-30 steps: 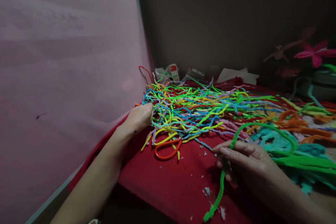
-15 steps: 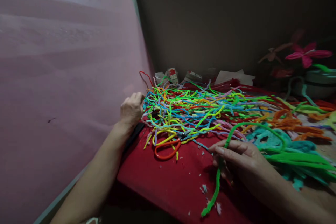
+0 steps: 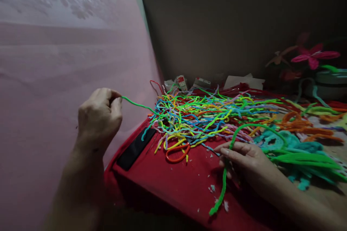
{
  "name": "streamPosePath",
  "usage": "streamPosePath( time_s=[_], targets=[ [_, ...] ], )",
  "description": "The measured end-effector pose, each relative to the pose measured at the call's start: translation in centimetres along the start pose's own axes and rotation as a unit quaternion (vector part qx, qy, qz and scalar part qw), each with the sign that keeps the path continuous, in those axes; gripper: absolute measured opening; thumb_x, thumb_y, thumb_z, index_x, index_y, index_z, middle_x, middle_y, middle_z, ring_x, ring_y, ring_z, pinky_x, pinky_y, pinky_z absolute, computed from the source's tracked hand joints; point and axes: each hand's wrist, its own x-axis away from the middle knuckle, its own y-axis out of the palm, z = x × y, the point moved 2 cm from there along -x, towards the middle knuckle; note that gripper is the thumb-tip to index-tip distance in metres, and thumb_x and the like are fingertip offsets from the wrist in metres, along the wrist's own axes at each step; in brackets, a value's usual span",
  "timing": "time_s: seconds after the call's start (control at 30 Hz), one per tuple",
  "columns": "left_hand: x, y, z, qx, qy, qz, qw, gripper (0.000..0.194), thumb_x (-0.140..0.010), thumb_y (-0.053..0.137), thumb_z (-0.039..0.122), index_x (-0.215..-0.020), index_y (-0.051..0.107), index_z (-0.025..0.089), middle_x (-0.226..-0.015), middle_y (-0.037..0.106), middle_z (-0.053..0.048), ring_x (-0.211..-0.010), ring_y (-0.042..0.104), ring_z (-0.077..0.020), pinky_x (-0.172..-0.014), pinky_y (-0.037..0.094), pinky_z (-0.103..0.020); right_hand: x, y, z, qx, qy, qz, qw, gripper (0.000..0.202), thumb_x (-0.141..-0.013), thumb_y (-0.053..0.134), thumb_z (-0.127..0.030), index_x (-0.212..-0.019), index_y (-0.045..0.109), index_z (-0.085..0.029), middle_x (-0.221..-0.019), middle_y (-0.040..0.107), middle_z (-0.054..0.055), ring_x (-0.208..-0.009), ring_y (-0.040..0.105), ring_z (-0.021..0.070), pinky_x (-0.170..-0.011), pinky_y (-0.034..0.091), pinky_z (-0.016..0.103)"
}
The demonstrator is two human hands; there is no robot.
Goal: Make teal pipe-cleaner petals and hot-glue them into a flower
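Observation:
My left hand (image 3: 101,115) is raised at the left, with thumb and forefinger pinched on the end of a thin green pipe cleaner (image 3: 137,104). That pipe cleaner runs right into a tangled heap of multicoloured pipe cleaners (image 3: 197,115). Low at the right, my right hand (image 3: 244,157) is closed on a thicker green pipe cleaner (image 3: 223,191). One end of it hangs down over the red cloth, and the other arches over the hand to the right. Scissors with a red-orange handle (image 3: 177,154) lie partly under the heap's near edge.
A dark flat object (image 3: 135,149) lies on the red tablecloth (image 3: 168,180) at its left edge. Green fuzzy strips (image 3: 306,162) and orange ones (image 3: 295,126) lie at the right. A pink flower (image 3: 314,56) stands behind them. A pink wall panel (image 3: 54,79) rises on the left.
My left hand has moved left and toward me from the heap's edge, drawing out a thin green pipe cleaner. The dark flat object is now uncovered. My right hand keeps its hold.

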Motion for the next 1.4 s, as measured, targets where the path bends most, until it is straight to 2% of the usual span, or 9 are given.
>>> streamPosePath(
  time_s=[0.23, 0.33, 0.53, 0.73, 0.9, 1.03, 1.17, 1.33, 1.4],
  targets=[
    [1.5, -4.3, 5.0, -0.018, 0.009, 0.157, 0.987, 0.029, -0.084, 0.033, 0.031, -0.098, 0.057, 0.022, -0.087, 0.056, -0.006, -0.086, 0.054, -0.0196, -0.067, 0.040, -0.037, 0.3, 0.5, -0.4, -0.041, -0.031, -0.039, 0.998, 0.034, -0.070, 0.062, -0.043, -0.088, 0.058, -0.015, -0.059, 0.059, -0.002, -0.037, 0.050, 0.0061, -0.034, 0.033, 0.016],
    [2.6, -5.2, 7.9, 0.030, 0.059, 0.167, 0.984, 0.018, -0.080, 0.042, 0.027, -0.088, 0.058, 0.023, -0.080, 0.057, -0.004, -0.078, 0.055, -0.0174, -0.061, 0.043, -0.033, 0.4, 0.7, -0.4, -0.056, -0.050, -0.072, 0.995, 0.035, -0.075, 0.056, -0.044, -0.096, 0.058, -0.015, -0.061, 0.060, -0.002, -0.038, 0.050, 0.0055, -0.037, 0.035, 0.017],
    [5.8, -1.8, 12.8, 0.212, 0.248, -0.031, 0.945, 0.007, -0.082, 0.042, 0.014, -0.084, 0.046, 0.019, -0.076, 0.052, -0.004, -0.069, 0.050, -0.0132, -0.062, 0.043, -0.027, 0.3, 0.6, -1.0, -0.139, -0.096, -0.099, 0.981, 0.042, -0.082, 0.047, -0.045, -0.112, 0.051, -0.017, -0.062, 0.060, -0.001, -0.037, 0.050, 0.0067, -0.035, 0.037, 0.018],
    [10.4, 1.7, 12.9, 0.416, 0.273, -0.214, 0.840, 0.013, -0.083, 0.038, 0.008, -0.087, 0.045, 0.018, -0.076, 0.051, -0.005, -0.070, 0.048, -0.0130, -0.064, 0.042, -0.025, -0.1, 0.1, -1.0, -0.177, -0.082, -0.091, 0.977, 0.043, -0.078, 0.055, -0.038, -0.114, 0.050, -0.017, -0.059, 0.059, -0.002, -0.036, 0.049, 0.0073, -0.034, 0.035, 0.018],
    [13.3, 1.8, 13.3, 0.459, 0.294, -0.310, 0.779, 0.012, -0.082, 0.040, 0.012, -0.089, 0.048, 0.017, -0.080, 0.055, -0.007, -0.072, 0.050, -0.0142, -0.066, 0.042, -0.026, 0.3, 0.4, -0.1, -0.062, -0.054, -0.093, 0.992, 0.033, -0.071, 0.063, -0.040, -0.089, 0.064, -0.013, -0.058, 0.059, -0.002, -0.043, 0.048, 0.0065, -0.044, 0.036, 0.020],
    [12.0, 1.8, 13.6, 0.496, 0.137, -0.456, 0.726, 0.010, -0.080, 0.048, 0.026, -0.080, 0.054, 0.017, -0.078, 0.058, -0.004, -0.069, 0.052, -0.0125, -0.063, 0.043, -0.023, 0.7, 0.7, -0.3, -0.022, -0.068, -0.083, 0.994, 0.027, -0.070, 0.064, -0.038, -0.078, 0.065, -0.013, -0.062, 0.061, 0.000, -0.052, 0.050, 0.0084, -0.051, 0.037, 0.021],
    [9.5, 3.9, 13.6, 0.552, -0.058, -0.467, 0.689, 0.024, -0.081, 0.046, 0.036, -0.077, 0.056, 0.015, -0.068, 0.057, -0.002, -0.063, 0.053, -0.0112, -0.060, 0.041, -0.023, 1.0, 0.8, -1.1, -0.046, -0.089, -0.092, 0.991, 0.019, -0.071, 0.063, -0.033, -0.081, 0.064, -0.016, -0.065, 0.060, -0.002, -0.056, 0.052, 0.0087, -0.056, 0.039, 0.022],
    [9.3, 6.5, 15.2, 0.696, -0.127, -0.503, 0.497, 0.028, -0.078, 0.052, 0.038, -0.066, 0.055, 0.012, -0.056, 0.055, -0.001, -0.050, 0.052, -0.0103, -0.055, 0.042, -0.024, 1.1, 1.0, -1.0, -0.015, -0.128, -0.109, 0.986, 0.016, -0.074, 0.061, -0.031, -0.077, 0.065, -0.015, -0.067, 0.060, -0.001, -0.060, 0.051, 0.0089, -0.061, 0.040, 0.023],
    [9.6, 6.7, 15.7, 0.722, -0.156, -0.504, 0.449, 0.022, -0.075, 0.057, 0.033, -0.071, 0.057, 0.012, -0.057, 0.054, 0.000, -0.046, 0.051, -0.0096, -0.050, 0.041, -0.023, 1.0, 1.0, -0.9, 0.002, -0.146, -0.109, 0.983, 0.016, -0.074, 0.061, -0.031, -0.076, 0.065, -0.015, -0.066, 0.060, -0.001, -0.060, 0.050, 0.0086, -0.061, 0.040, 0.022]
  ],
)
